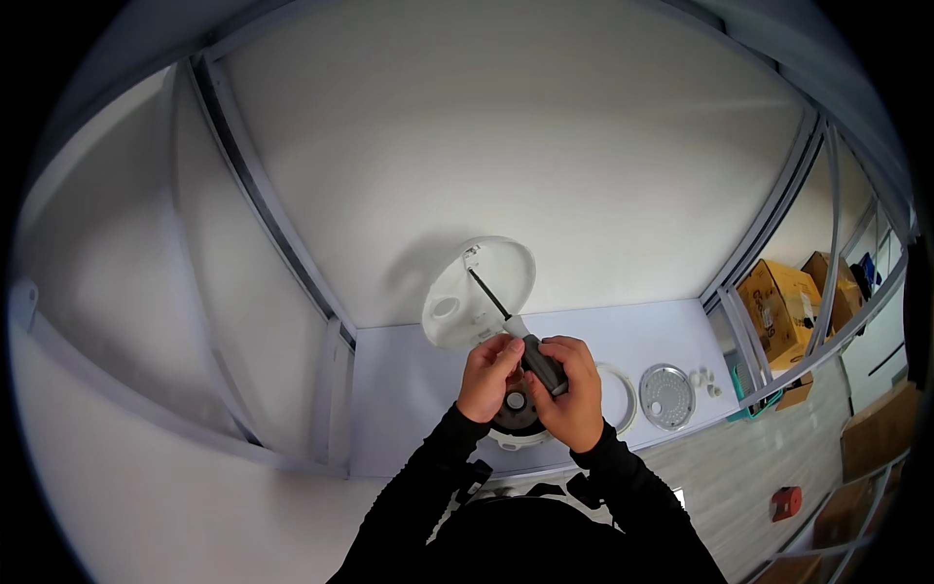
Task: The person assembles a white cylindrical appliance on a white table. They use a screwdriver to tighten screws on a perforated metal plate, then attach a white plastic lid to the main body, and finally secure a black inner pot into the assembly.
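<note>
Both my hands are on a screwdriver [545,364] with a grey handle and a long dark shaft. My left hand [488,378] is closed, its thumb and fingers against the handle near the pale collar. From the other side, my right hand [572,397] grips the thicker part of the handle. The shaft slants up and left, its tip in front of the raised white lid [498,268] of what looks like a rice cooker; contact there cannot be made out. Below my hands, the cooker's round body [519,443] with a dark inside is partly hidden.
Right of the cooker, a white ring [630,389], a grey perforated disc [667,397] and several small pale pieces [708,380] lie on the white table [399,389]. Metal frame posts [263,195] border the workspace. Cardboard boxes [778,310] and a red object [785,503] are beyond the right side.
</note>
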Available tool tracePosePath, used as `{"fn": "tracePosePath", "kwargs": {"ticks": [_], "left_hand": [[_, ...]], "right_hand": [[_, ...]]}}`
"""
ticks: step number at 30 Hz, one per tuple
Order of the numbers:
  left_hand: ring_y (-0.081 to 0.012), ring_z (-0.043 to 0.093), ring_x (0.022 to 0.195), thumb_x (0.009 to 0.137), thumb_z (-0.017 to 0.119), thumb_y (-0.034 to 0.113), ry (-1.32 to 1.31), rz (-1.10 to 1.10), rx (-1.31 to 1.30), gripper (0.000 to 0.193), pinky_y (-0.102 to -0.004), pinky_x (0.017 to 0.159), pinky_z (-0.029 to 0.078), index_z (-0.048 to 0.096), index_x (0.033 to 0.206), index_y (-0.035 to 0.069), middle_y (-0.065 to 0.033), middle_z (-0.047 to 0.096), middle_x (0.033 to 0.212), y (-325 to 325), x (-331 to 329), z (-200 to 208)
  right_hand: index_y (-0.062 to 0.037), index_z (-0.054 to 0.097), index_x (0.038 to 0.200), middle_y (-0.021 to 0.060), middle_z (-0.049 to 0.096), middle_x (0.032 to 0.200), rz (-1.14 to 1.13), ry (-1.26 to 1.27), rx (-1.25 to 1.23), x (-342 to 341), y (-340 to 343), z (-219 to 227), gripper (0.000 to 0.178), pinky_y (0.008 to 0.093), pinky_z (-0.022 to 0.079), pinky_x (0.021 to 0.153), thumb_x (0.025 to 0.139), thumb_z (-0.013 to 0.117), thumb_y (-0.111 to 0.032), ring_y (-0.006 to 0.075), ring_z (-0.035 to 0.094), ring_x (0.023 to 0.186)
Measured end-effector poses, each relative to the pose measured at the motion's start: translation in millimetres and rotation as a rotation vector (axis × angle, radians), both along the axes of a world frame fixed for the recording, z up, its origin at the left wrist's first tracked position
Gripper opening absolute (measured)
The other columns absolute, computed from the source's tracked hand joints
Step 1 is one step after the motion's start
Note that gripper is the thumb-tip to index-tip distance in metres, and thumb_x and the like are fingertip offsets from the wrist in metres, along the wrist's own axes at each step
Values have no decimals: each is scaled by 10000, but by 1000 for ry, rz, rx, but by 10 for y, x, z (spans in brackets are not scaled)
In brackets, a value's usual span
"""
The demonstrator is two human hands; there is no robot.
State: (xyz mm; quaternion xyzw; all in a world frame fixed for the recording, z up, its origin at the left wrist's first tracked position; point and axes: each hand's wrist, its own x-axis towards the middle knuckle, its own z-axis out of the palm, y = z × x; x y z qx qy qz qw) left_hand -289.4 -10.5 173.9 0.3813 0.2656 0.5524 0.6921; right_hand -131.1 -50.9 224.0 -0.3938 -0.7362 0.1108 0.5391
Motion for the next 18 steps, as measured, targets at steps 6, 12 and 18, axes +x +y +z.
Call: {"fn": "tracePosePath", "kwargs": {"ticks": [6, 12, 18], "left_hand": [[-33, 498, 649, 1040, 658, 278, 77, 114, 2, 222, -207, 574, 390, 658, 991, 61, 62, 578, 826, -101, 78, 77], [-34, 492, 682, 1057, 623, 303, 31, 80, -39, 248, -219, 597, 404, 660, 998, 65, 63, 552, 816, -138, 96, 107], [-70, 549, 781, 1080, 571, 336, -81, 1, -17, 272, -265, 694, 477, 654, 1022, 85, 53, 547, 837, -122, 72, -30]], "right_hand": [[21, 575, 1210, 213, 644, 1122, 31, 107, -269, -25, -44, 48, 401, 393, 537, 834, 884, 753, -130, 367, 660, 1000], [17, 579, 1231, 187, 680, 1060, 0, 81, -274, 15, -60, -43, 413, 372, 544, 781, 880, 756, -109, 310, 695, 931], [-11, 611, 1234, 199, 652, 1161, -11, -36, 121, 45, 17, -17, 450, 421, 551, 849, 816, 775, -43, 388, 664, 1015]]}}
